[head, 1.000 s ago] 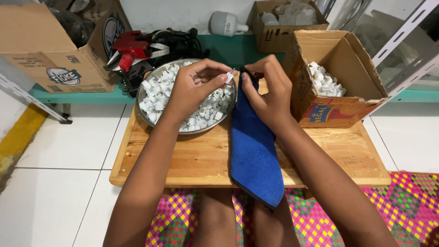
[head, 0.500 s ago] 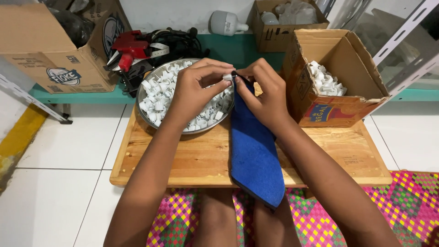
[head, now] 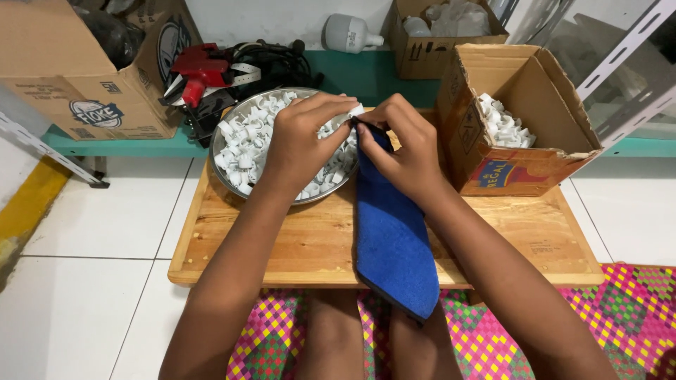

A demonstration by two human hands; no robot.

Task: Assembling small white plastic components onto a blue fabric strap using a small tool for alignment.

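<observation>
Two bare hands meet over the far middle of a low wooden tray (head: 296, 246), fingertips drawn together on a small white clip (head: 356, 110). The left hand (head: 299, 141) arches over a round metal bowl (head: 224, 171) and pinches the clip between thumb and forefinger. The right hand (head: 405, 151) closes in from the other side, its fingers touching the same clip and the top end of a blue cloth strip (head: 394, 239). Whether the clip is already seated on the cloth cannot be told, since the fingers cover the join. The strip runs from the hands straight toward the near edge of the tray and hangs over it, onto the person's lap. The bowl sits at the tray's far left corner, heaped with more white clips (head: 246, 137). At the far right corner stands an open cardboard box (head: 521, 165), tilted toward the person, with another pile of white clips inside it. Beyond the tray, against a green ledge, lie a red tool (head: 199, 70) with black cables, a larger cardboard box (head: 77, 70) at the left, and a white bulb (head: 350, 33). A bright woven mat (head: 493, 338) shows below the tray.
</observation>
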